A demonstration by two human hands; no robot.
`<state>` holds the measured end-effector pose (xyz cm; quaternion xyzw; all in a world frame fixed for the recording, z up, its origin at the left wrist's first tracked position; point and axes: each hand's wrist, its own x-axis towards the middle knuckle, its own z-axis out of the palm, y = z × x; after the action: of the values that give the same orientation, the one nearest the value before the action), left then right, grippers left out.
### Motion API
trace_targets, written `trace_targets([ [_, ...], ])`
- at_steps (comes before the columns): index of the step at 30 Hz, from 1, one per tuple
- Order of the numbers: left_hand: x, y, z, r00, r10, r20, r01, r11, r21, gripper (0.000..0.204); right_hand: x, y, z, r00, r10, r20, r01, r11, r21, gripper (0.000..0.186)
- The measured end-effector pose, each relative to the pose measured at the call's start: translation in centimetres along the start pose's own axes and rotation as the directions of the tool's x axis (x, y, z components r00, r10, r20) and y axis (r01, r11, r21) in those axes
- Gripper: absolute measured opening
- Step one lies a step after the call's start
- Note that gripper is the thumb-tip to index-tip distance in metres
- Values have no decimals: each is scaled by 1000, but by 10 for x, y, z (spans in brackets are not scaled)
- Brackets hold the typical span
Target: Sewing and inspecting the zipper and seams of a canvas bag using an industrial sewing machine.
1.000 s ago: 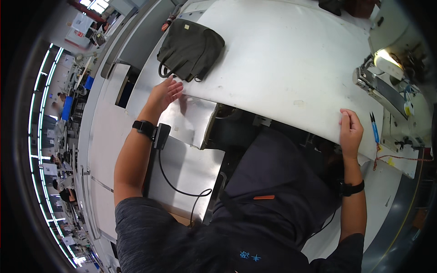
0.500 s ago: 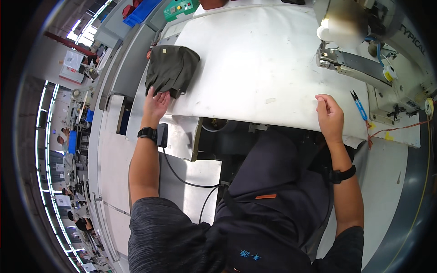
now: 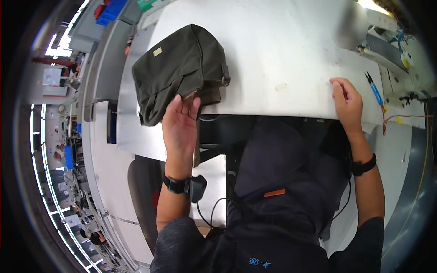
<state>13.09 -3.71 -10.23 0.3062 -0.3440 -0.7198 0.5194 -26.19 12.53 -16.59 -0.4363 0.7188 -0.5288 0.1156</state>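
A dark olive fabric bag with a small pale label and a metal ring at its side stands tilted at the left of the white table. My left hand, palm up, has its fingers closed on the bag's near lower edge; the folds partly hide the fingertips. My right hand lies at the table's front edge with its fingers curled in and nothing visible in them. Just right of it are blue-handled thread snips, tied to an orange-red cord.
The white tabletop has its front edge above my lap. A sewing machine occupies the far right, partly blurred. At the back left are a blue bin and a green box. A cable hangs from my left wrist device.
The bag has come nearer and turned, its side now showing the ring. My left hand has moved right along with it. The right hand stays curled at the table edge; the whole view has shifted.
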Motion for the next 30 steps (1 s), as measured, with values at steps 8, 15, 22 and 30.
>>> trace_targets([
  [8,-23,-27,28,999,33,26,-35,997,76,42,3,1,-2,998,19,63,-19,1000,-6,17],
  [15,6,11,38,985,-92,147,84,995,57,85,3,0,-2,997,50,65,-51,998,23,17],
  [22,14,18,33,987,-131,97,106,968,225,64,2,3,-1,999,19,46,-19,1000,10,17],
  [30,12,8,30,985,-152,75,122,941,317,52,4,11,-2,999,8,43,-9,1000,11,18],
])
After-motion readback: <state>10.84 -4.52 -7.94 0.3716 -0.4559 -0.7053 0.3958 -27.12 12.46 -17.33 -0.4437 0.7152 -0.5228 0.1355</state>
